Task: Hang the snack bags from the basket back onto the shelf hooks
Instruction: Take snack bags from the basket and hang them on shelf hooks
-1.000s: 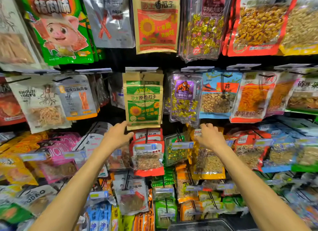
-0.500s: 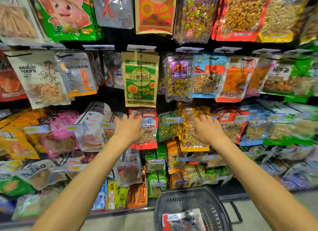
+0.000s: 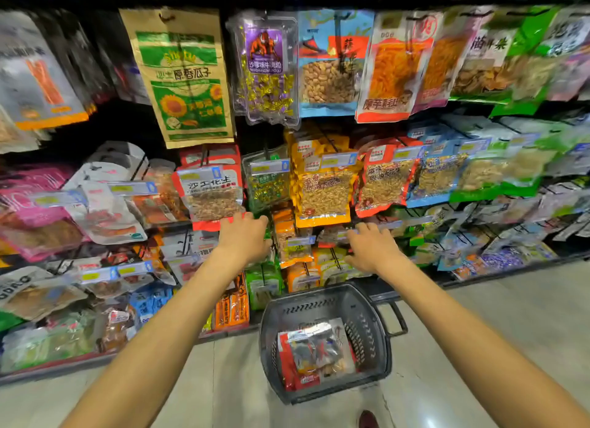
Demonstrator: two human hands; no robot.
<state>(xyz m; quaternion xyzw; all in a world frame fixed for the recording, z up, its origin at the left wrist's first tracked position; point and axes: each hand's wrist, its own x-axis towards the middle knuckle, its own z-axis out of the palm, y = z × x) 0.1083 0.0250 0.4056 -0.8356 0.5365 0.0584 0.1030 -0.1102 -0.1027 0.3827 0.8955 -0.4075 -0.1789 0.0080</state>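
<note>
A dark grey shopping basket stands on the floor below the shelf. Inside it lie snack bags: a silver bag on top of a red one. My left hand hovers in front of the hanging bags, just under a red peanut bag, fingers relaxed and holding nothing. My right hand is held out level with it to the right, below a yellow peanut bag, also holding nothing. Both hands are above the basket.
The shelf wall is packed with hanging snack bags on hooks with price tags, among them a brown sunflower-seed bag and a purple candy bag. The light tiled floor stretches to the right. A shoe tip shows at the bottom edge.
Both hands have dropped from the sunflower-seed bag row to the lower rows. My view has tilted down, so the basket and its bags have come fully into sight.
</note>
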